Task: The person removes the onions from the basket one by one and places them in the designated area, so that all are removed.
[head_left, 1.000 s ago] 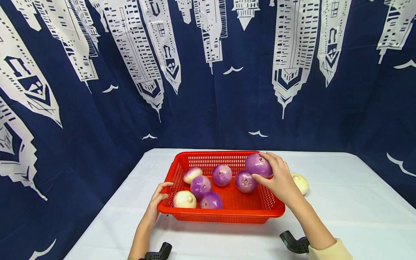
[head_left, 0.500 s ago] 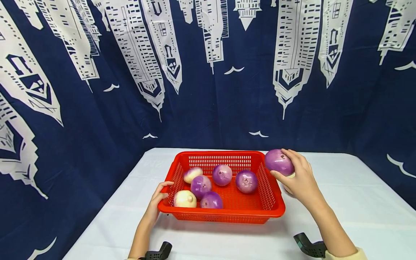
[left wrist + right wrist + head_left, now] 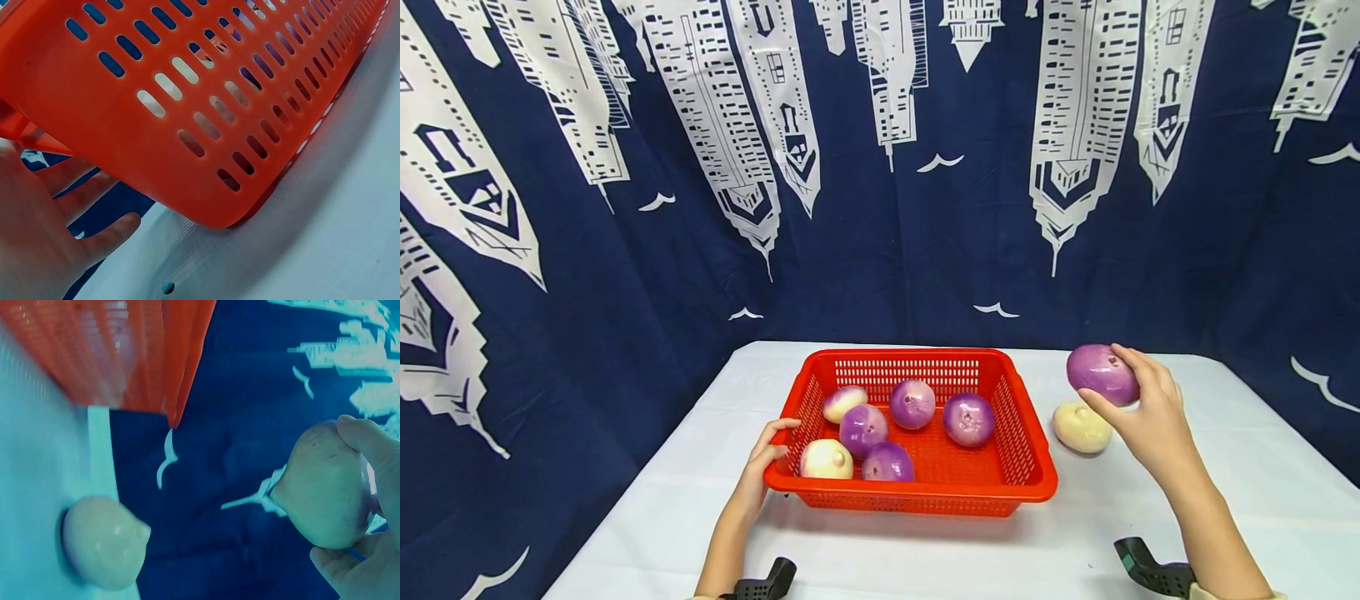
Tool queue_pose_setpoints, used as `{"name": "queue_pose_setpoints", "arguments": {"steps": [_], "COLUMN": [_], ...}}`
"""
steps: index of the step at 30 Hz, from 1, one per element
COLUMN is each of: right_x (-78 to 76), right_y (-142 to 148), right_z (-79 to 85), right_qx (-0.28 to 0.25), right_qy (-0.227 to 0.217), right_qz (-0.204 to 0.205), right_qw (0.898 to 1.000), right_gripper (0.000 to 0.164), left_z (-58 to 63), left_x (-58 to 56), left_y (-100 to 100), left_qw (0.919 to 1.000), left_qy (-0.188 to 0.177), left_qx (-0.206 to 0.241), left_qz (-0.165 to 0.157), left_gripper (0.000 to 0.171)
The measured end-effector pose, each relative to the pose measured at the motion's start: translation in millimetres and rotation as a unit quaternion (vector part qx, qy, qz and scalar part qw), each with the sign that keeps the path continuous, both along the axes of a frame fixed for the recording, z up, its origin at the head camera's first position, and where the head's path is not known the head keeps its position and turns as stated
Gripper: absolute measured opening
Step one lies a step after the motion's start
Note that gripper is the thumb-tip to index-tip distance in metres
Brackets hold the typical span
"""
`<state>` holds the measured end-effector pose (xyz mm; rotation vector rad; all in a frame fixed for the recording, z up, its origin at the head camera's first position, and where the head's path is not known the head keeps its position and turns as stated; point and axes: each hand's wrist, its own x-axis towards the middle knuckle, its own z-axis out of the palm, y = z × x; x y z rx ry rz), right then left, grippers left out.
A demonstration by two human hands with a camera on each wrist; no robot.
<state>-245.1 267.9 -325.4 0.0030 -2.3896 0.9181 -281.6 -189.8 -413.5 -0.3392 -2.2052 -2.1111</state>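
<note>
My right hand [image 3: 1153, 417] holds a purple-topped turnip [image 3: 1099, 373] between thumb and fingers, raised above the table to the right of the basket. In the right wrist view its pale underside [image 3: 325, 487] shows, tapering to a small tip. A second, cream-coloured turnip [image 3: 1082, 427] lies on the table just beneath it. The red plastic basket [image 3: 917, 490] holds several more turnips, among them a purple one [image 3: 968, 418] at the right and a pale one [image 3: 826, 460] at front left. My left hand [image 3: 758, 471] grips the basket's left rim, fingertips over the edge.
A white cloth covers the table [image 3: 1225, 500]. Behind it hangs a dark blue curtain [image 3: 925, 250] printed with white buildings and birds. Black camera mounts sit at both wrists, the right mount [image 3: 1153, 568] near the front of the table.
The right hand has carried the purple turnip from over the basket's right side out to the right, uncovering the cream turnip on the table. The left hand and basket stay put.
</note>
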Motion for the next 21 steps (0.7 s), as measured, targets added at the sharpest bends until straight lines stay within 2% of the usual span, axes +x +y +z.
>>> {"name": "queue_pose_setpoints", "arguments": {"steps": [7,14,21], "right_x": [-7.0,-15.2,-21.1], "right_y": [21.0,40.3,51.7], "right_z": [-11.9,-30.1,-45.5], "right_qx": [-0.012,-0.037,-0.058], "right_qy": [-0.014,-0.022,-0.051], "right_qz": [-0.035,-0.054,-0.067], "right_qw": [0.999,0.998,0.995], "right_gripper": [0.072,0.072,0.074], "left_z": [0.3,-0.3,-0.7], "left_x": [0.5,1.4,-1.2], "left_y": [0.6,0.3,-1.2], "left_qw": [1.0000,1.0000,1.0000], "left_qy": [0.001,-0.003,-0.003], "left_qx": [0.003,0.007,0.003], "left_qz": [0.000,0.000,-0.002], "left_gripper": [0.046,0.047,0.048]}}
